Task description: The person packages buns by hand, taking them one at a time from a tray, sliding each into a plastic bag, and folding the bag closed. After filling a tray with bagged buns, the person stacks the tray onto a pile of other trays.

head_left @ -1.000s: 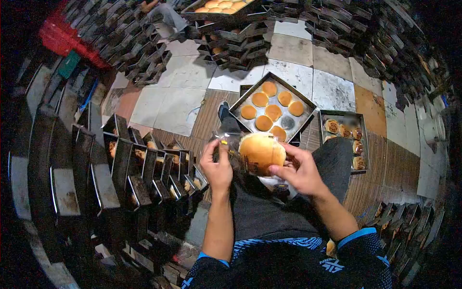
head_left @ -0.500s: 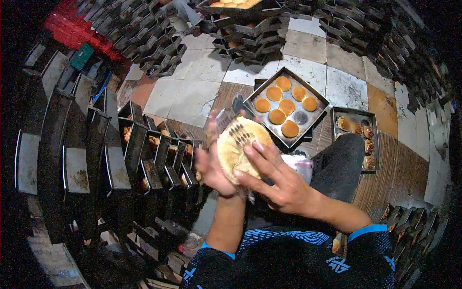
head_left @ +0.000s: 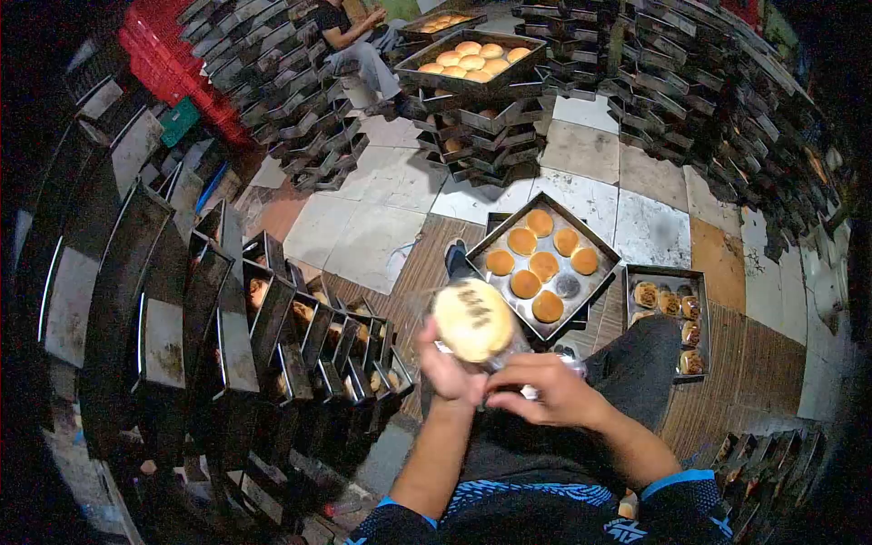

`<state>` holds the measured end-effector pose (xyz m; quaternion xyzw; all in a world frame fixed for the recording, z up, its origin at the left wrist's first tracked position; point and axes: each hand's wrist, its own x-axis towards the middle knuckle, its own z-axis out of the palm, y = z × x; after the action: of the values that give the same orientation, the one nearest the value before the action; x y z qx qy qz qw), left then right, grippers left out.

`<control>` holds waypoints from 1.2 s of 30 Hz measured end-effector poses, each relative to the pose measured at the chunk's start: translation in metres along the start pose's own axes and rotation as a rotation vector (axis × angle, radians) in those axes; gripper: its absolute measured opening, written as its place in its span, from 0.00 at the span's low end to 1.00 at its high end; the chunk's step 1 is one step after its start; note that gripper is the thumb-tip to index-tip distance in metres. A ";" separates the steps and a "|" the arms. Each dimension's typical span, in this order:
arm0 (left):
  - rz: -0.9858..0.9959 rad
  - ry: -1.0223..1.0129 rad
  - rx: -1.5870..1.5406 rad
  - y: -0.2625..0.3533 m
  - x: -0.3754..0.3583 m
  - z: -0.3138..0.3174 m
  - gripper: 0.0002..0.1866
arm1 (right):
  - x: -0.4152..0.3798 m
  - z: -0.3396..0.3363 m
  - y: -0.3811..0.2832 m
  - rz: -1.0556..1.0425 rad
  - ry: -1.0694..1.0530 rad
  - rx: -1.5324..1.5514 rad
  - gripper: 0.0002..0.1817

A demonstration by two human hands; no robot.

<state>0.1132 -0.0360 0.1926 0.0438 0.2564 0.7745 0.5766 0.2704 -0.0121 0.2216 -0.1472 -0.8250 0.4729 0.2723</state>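
My left hand (head_left: 447,368) is closed around a round pale bun (head_left: 473,320) with dark stamped marks on its face, holding it up before my lap. A clear plastic bag (head_left: 510,350) shows at the bun's lower right and seems to wrap it. There my right hand (head_left: 545,389) is closed, its fingers pinched on the plastic beside my left palm. Beyond my hands, a square tray (head_left: 595,289) on the floor bears several golden round buns (head_left: 543,265) and one dark round spot.
A second tray (head_left: 704,359) with topped buns lies by my right knee. Stacked dark trays (head_left: 163,331) crowd the left side. Ahead, a tray of buns (head_left: 472,62) tops another stack. A person (head_left: 363,59) sits at the back near a red crate (head_left: 173,68).
My right hand has left the bun's face and moved down to the plastic at its lower edge. The bun stays in my left hand. The view has tilted up, bringing the seated person in.
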 end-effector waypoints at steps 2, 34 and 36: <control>-0.106 0.004 0.277 -0.010 0.010 -0.018 0.26 | 0.011 0.008 0.006 -0.079 -0.070 -0.034 0.10; 0.759 0.131 0.932 0.028 -0.017 -0.025 0.12 | 0.036 0.020 0.039 0.152 0.850 0.320 0.06; 1.004 -0.130 1.496 0.054 -0.017 -0.041 0.13 | 0.037 -0.005 0.010 0.241 0.616 0.151 0.06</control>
<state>0.0565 -0.0765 0.1855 0.5580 0.6107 0.5619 0.0049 0.2432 0.0150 0.2262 -0.3591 -0.6433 0.4946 0.4610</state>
